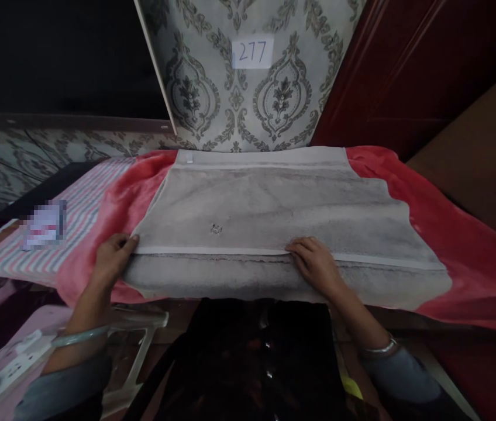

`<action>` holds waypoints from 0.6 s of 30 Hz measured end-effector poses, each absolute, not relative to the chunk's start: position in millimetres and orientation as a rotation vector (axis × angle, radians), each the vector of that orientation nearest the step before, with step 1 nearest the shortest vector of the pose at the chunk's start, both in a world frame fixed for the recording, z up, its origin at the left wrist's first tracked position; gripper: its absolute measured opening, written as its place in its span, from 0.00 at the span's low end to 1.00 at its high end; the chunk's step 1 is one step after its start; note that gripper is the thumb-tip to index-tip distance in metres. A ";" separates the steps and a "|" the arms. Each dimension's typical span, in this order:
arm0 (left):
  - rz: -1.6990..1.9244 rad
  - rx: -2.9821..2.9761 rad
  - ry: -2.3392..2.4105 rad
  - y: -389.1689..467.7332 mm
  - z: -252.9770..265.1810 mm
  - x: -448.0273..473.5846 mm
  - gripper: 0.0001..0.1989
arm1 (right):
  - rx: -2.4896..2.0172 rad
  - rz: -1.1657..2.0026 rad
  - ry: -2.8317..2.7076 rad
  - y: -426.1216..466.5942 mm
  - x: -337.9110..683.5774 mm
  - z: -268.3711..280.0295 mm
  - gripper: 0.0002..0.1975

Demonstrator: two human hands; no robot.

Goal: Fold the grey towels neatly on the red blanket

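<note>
A grey plush cloth [252, 204] lies spread across a red fleece blanket [454, 245]. It has a pale band and a small white tag along its far side, a pale strip near its front, and a small dark-and-white patch left of the middle. My left hand [114, 254] pinches the cloth's left edge at the end of the pale strip. Further right, my right hand [316, 263] has its fingertips closed on the same strip, the palm resting over the cloth's front part.
A striped cloth [81, 199] lies under the blanket at the left, with a blurred packet [44, 225] on it. A large dark screen [64, 58] hangs at the upper left. Dark red panelling [388, 76] rises at the right. A power strip [9, 374] sits at the lower left.
</note>
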State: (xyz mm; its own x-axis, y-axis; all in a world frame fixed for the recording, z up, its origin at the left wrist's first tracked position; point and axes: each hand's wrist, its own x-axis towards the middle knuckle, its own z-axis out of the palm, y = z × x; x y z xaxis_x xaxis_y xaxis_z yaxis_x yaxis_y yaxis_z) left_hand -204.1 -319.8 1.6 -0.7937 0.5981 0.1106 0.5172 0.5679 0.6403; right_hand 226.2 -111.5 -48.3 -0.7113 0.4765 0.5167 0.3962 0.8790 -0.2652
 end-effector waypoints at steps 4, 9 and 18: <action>1.049 0.944 2.686 -322.3 -0.8 -206.5 0.13 | -0.589 0.131 -2.356 -117.3 227.3 -58.0 0.13; 0.972 1.013 2.740 -320.7 -5.1 -211.5 0.12 | -0.588 0.105 -2.337 -121.6 230.4 -62.5 0.10; 0.858 1.099 2.802 -323.9 -9.9 -214.2 0.11 | -0.522 0.198 -2.391 -116.1 236.4 -56.3 0.08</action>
